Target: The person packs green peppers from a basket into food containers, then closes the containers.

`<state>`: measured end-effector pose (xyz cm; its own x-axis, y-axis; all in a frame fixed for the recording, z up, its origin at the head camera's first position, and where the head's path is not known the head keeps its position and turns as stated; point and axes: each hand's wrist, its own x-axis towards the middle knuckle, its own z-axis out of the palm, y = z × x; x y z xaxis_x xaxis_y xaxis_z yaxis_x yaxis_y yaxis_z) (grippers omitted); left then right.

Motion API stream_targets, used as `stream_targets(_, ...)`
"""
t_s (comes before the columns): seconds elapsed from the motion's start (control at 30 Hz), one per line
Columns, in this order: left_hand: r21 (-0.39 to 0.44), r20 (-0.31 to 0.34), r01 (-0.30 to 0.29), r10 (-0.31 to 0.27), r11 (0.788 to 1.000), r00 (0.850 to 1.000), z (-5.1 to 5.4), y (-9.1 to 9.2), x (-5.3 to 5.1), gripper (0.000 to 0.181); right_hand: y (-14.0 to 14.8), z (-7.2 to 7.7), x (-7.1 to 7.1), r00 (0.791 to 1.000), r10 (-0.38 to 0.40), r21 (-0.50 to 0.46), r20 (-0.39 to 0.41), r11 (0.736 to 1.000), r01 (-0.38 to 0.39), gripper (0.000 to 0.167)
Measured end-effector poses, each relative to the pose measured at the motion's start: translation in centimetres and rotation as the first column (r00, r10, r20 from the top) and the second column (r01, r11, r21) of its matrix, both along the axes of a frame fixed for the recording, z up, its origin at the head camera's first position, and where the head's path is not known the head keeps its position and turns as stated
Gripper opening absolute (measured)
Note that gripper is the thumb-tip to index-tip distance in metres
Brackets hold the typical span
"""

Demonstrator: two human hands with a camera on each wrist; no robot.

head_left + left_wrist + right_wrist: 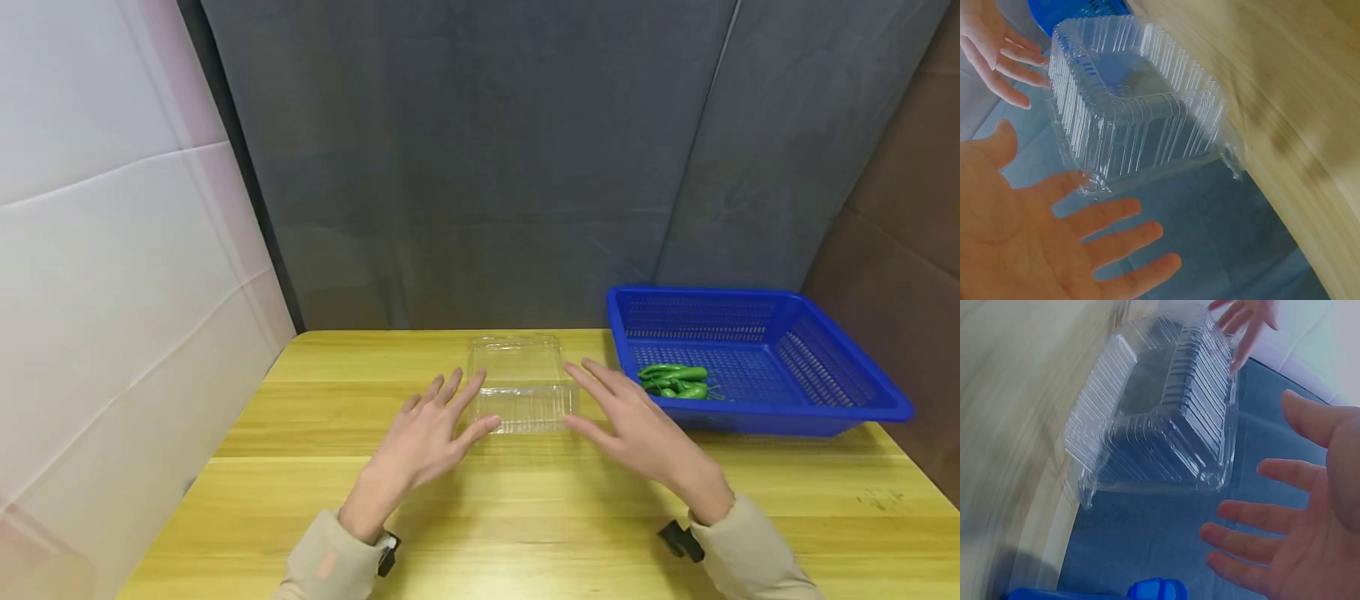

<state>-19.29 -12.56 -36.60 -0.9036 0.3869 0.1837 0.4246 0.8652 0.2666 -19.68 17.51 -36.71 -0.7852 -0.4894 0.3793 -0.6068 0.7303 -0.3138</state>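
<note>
Your left hand (426, 440) and right hand (637, 427), fingers spread, flank the clear box (525, 410); green peppers (678, 381) huddle in the blue basket (780, 411).

- A makeshift, studio-like space, curtained off on three sides; building type unclear.
- Dark grey, creased fabric hanging (480, 167) at twelve o'clock.
- White, creased fabric sheet (112, 275) at nine o'clock.
- Brown fabric panel (900, 200) at three o'clock.
- Yellow wood-grain worktop (517, 533) at six o'clock.

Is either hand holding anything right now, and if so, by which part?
Nothing is held. The left hand and right hand are open at either side of the clear plastic container; whether either touches it is unclear.
</note>
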Motion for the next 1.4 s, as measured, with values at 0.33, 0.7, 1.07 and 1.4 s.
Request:
stream_targets(0.33, 0.028, -0.019, 0.018, -0.018, 0.999, 1.0, -0.1, 0.0, -0.1, 0.07, -0.7, -0.5, -0.3, 0.999, 0.042, -0.015, 0.002, 0.999, -0.042, 0.065)
stream_targets(0.7, 0.098, 0.031, 0.007, -0.01, 0.995, 0.999, -0.2, 0.1, -0.3, 0.062, -1.0, -0.9, -0.3, 0.998, 0.05, 0.015, -0.032, 0.999, -0.05, 0.055)
stream_targets(1.07, 0.098, 0.045, -0.017, 0.012, 0.995, 0.999, -0.1, 0.1, -0.3, 0.062, -1.2, -1.3, -0.7, 0.981, 0.109, 0.025, -0.161, 0.994, -0.106, 0.048)
stream_targets(1.4, 0.094, -0.028, 0.015, -0.013, 0.995, 1.0, -0.3, -0.1, -0.7, 0.043, -1.2, -1.4, -0.9, 0.969, 0.112, -0.001, -0.219, 0.993, -0.115, 0.037)
